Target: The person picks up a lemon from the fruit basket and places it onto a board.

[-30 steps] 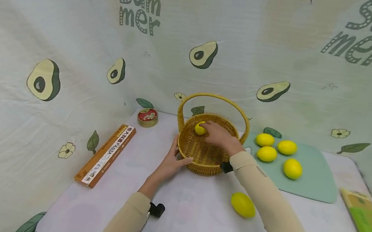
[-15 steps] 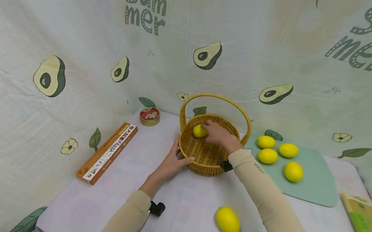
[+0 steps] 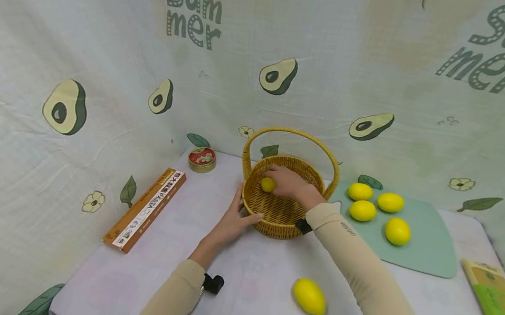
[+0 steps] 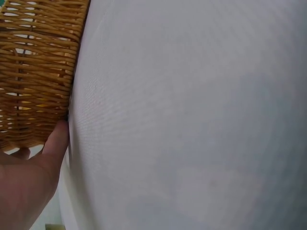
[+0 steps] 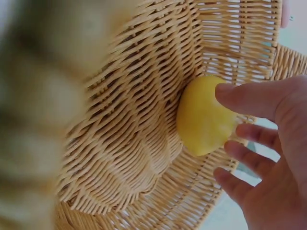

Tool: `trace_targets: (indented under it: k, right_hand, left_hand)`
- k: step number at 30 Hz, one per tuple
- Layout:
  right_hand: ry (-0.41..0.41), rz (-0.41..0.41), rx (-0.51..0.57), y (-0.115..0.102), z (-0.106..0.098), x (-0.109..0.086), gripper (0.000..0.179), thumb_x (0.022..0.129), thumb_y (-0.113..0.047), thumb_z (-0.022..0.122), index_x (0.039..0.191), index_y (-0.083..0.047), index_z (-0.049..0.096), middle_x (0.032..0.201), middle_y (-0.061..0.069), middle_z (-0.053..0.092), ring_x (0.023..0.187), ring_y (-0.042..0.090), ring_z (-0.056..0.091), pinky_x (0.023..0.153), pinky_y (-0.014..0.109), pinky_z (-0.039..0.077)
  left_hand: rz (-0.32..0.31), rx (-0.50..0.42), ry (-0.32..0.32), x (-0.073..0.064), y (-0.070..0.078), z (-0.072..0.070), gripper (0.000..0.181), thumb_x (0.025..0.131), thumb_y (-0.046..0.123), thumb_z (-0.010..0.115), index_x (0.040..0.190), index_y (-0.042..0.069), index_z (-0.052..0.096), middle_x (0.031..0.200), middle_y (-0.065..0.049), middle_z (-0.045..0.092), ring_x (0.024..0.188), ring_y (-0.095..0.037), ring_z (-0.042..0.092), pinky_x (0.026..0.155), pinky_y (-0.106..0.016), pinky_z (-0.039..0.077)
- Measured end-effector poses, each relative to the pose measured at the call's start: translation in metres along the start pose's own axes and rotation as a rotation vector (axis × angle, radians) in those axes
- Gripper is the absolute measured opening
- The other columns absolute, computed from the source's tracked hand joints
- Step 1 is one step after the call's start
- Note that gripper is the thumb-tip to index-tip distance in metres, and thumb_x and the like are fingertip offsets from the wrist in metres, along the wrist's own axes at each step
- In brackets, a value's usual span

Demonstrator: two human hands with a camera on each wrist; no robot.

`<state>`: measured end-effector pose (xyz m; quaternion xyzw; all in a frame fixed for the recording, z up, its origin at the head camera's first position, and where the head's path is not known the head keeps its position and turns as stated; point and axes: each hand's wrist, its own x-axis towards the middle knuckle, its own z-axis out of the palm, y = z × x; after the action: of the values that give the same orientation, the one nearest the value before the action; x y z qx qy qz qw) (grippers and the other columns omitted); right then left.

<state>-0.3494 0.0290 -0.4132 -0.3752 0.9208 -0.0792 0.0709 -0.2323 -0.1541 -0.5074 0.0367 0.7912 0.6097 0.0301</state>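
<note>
A round wicker basket (image 3: 277,231) with a tall arched handle stands towards the back of the table. My left hand (image 3: 230,222) holds its near left side; in the left wrist view the thumb (image 4: 56,139) lies straight against the woven wall, low by the tablecloth. Inside the basket, a yellow lemon (image 5: 199,117) rests at the left, against the weave. My right hand (image 3: 291,183) reaches in over the rim. In the right wrist view its thumb tip overlaps the lemon, and the other visible fingers are spread loosely beside it; the index finger is hidden.
Several lemons (image 3: 362,210) lie on a pale green board (image 3: 427,249) at the right. One lemon (image 3: 309,296) lies near the front. A pasta box (image 3: 145,211) and a round tin (image 3: 201,160) stand at the left. A green-and-tan package (image 3: 501,307) lies far right.
The lemon in the basket has shifted slightly towards me, with the right fingers now reaching above it. The lemon near the front rolled left and closer. The left hand stays on the basket.
</note>
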Motion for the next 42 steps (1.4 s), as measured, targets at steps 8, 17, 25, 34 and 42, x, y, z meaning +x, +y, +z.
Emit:
trace_targets:
  k: [8,17,25,34,42]
  right_hand:
    - [-0.084,0.073,0.000,0.001,0.002,-0.011,0.056,0.095,-0.013,0.062,0.148,-0.011,0.047,0.156,0.016,0.040,0.142,0.036,0.041,0.117,0.050,0.036]
    - [-0.097,0.013,0.051,0.004,0.012,-0.026,0.052,0.094,-0.022,0.067,0.143,-0.012,0.054,0.146,0.014,0.053,0.134,0.034,0.051,0.112,0.051,0.041]
    - [-0.059,-0.017,0.037,0.001,0.018,-0.034,0.033,0.089,-0.017,0.069,0.122,-0.012,0.066,0.113,0.005,0.068,0.093,0.021,0.060,0.087,0.039,0.050]
    - [-0.005,-0.064,0.108,0.000,0.013,-0.053,0.044,0.085,-0.009,0.069,0.128,-0.011,0.065,0.116,0.003,0.069,0.093,0.017,0.059,0.084,0.036,0.051]
    - [0.125,-0.042,0.093,-0.002,-0.007,-0.078,0.044,0.085,-0.008,0.070,0.128,-0.010,0.064,0.122,0.005,0.066,0.102,0.020,0.061,0.090,0.039,0.052]
  left_hand:
    - [0.008,0.004,-0.006,0.001,0.001,0.002,0.103,0.091,0.037,0.073,0.152,0.053,-0.008,0.168,0.010,0.003,0.155,-0.029,0.014,0.121,-0.059,0.020]
    - [-0.006,0.016,-0.003,-0.001,0.002,0.001,0.104,0.090,0.039,0.073,0.153,0.052,-0.009,0.168,0.012,0.002,0.155,-0.028,0.016,0.121,-0.059,0.019]
    - [0.025,-0.008,-0.008,-0.001,-0.002,0.001,0.108,0.087,0.042,0.075,0.155,0.046,-0.009,0.168,0.007,-0.002,0.155,-0.033,0.015,0.121,-0.061,0.018]
    - [0.016,0.002,-0.003,-0.002,-0.003,0.001,0.110,0.084,0.051,0.076,0.154,0.049,-0.009,0.169,0.007,-0.001,0.154,-0.030,0.017,0.121,-0.058,0.022]
    - [0.010,0.000,-0.016,-0.003,0.000,0.000,0.108,0.087,0.048,0.074,0.154,0.048,-0.011,0.168,0.007,-0.002,0.155,-0.032,0.015,0.121,-0.058,0.023]
